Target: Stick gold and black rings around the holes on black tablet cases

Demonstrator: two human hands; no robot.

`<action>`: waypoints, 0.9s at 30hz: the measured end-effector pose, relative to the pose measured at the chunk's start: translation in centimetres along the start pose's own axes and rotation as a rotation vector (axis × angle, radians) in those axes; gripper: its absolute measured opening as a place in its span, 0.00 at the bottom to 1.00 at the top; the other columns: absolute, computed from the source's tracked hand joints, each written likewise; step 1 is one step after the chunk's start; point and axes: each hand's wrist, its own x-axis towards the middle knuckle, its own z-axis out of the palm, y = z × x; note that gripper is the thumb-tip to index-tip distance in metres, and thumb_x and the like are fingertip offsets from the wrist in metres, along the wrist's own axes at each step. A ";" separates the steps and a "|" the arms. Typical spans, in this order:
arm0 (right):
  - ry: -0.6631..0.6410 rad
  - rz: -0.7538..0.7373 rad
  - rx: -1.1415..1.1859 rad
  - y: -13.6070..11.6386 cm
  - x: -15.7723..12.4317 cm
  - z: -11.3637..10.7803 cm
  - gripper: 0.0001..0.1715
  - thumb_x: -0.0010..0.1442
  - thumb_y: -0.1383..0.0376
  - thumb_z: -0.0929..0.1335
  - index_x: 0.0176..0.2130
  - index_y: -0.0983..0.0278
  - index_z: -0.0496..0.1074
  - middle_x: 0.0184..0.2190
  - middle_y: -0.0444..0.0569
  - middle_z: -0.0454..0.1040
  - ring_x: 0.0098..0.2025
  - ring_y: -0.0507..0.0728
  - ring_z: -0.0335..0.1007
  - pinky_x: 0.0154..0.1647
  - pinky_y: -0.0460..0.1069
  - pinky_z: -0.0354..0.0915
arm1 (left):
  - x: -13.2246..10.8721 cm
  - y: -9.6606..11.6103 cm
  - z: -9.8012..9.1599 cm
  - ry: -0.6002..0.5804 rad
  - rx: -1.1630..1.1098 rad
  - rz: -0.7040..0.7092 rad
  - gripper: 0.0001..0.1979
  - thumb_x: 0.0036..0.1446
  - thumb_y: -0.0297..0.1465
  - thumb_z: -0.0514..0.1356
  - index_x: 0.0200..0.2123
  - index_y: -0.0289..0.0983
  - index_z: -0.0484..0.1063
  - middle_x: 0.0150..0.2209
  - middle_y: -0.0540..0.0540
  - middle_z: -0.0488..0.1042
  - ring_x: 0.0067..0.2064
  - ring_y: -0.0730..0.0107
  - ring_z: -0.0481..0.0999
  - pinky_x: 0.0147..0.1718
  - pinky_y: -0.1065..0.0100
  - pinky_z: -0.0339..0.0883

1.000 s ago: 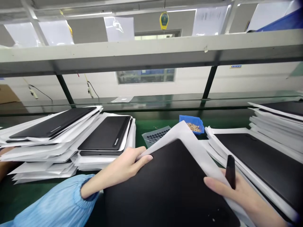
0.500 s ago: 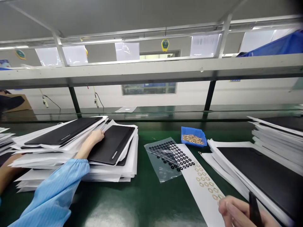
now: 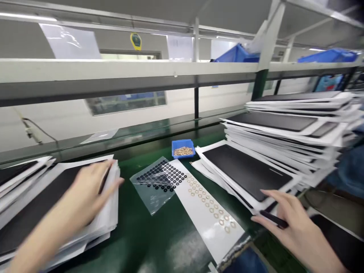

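Black panel [image 3: 244, 170] on white sheets [image 3: 209, 161]

The panels [image 3: 244, 168] are black, their paper [image 3: 112, 208] white, the table [image 3: 150, 246] green, the tray [image 3: 181, 144] blue; the white strip [image 3: 196, 222] carries rows of black rings [image 3: 176, 176] (and, lower down, pale gold ones).

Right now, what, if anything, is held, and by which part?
Right hand: a slim dark tool, held by one end, the other sticking out. Left hand: at the left stack; blur hides whether it grips.
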 end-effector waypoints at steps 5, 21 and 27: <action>-0.052 -0.101 -0.117 1.2 0.1 1.3 0.21 0.61 0.61 0.62 0.54 0.61 0.64 0.49 0.60 0.63 0.31 0.56 0.70 0.25 0.49 0.71 | 0.3 13.4 5.7 -0.507 -0.629 0.163 0.20 0.56 0.42 0.56 0.52 0.42 0.67 0.53 0.42 0.67 0.54 0.52 0.65 0.54 0.57 0.56; -0.100 -0.213 -0.273 4.5 -0.8 -1.1 0.20 0.63 0.62 0.61 0.54 0.63 0.66 0.48 0.61 0.69 0.33 0.56 0.71 0.23 0.47 0.69 | 5.1 25.6 15.4 -1.055 -1.543 -0.477 0.15 0.58 0.39 0.59 0.32 0.30 0.71 0.36 0.34 0.76 0.44 0.59 0.77 0.48 0.64 0.67; -0.237 -0.288 -0.079 5.3 1.1 -1.6 0.16 0.61 0.61 0.61 0.43 0.62 0.75 0.37 0.57 0.75 0.32 0.57 0.72 0.29 0.49 0.69 | 5.4 27.5 16.1 -0.999 -1.644 -0.673 0.18 0.65 0.37 0.50 0.31 0.30 0.70 0.32 0.36 0.75 0.37 0.64 0.77 0.47 0.64 0.68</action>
